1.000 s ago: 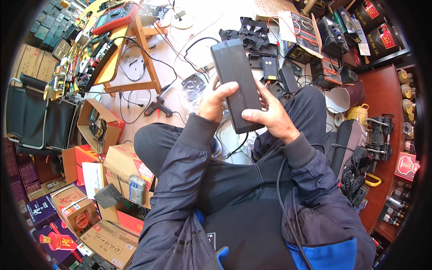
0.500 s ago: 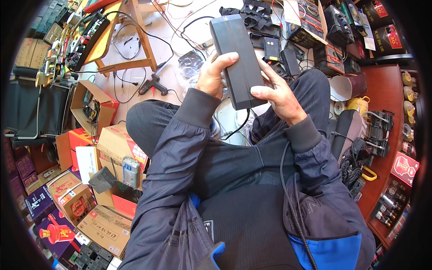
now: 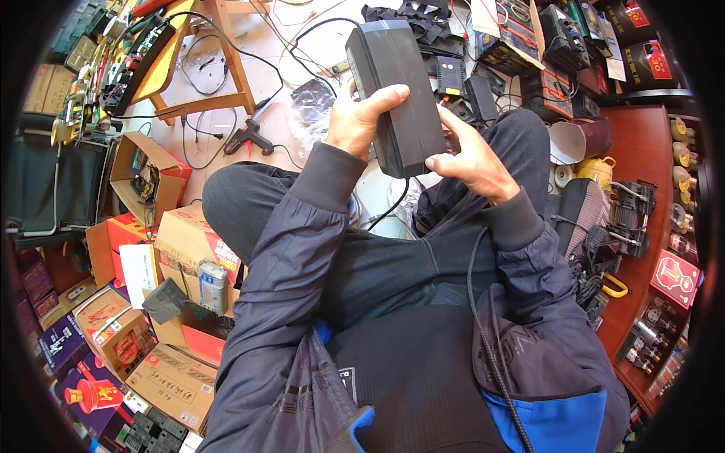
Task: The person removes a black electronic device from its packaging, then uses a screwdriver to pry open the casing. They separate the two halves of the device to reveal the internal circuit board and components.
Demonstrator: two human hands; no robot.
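A long black power adapter-like box (image 3: 404, 90), with a seam along it and a black cable at each end, is held up above my crossed legs. My left hand (image 3: 360, 119) grips its left side, thumb lying across the top face and fingers hidden beneath. At the lower right, my right hand (image 3: 472, 162) holds the near corner, its thumb at the edge and its fingers along the right side. The near cable (image 3: 393, 205) hangs down toward my lap.
A glue gun (image 3: 248, 139) lies on the floor at left, beside a wooden stool (image 3: 240, 90). Open cardboard boxes (image 3: 189, 241) stand by my left knee. Chargers (image 3: 451, 75) and batteries crowd the far right, and a reddish-brown cabinet (image 3: 638, 151) lines the right side.
The black box has tilted, showing more of its left side. My left thumb sits slightly further across it, and my right thumb has drawn back toward its corner.
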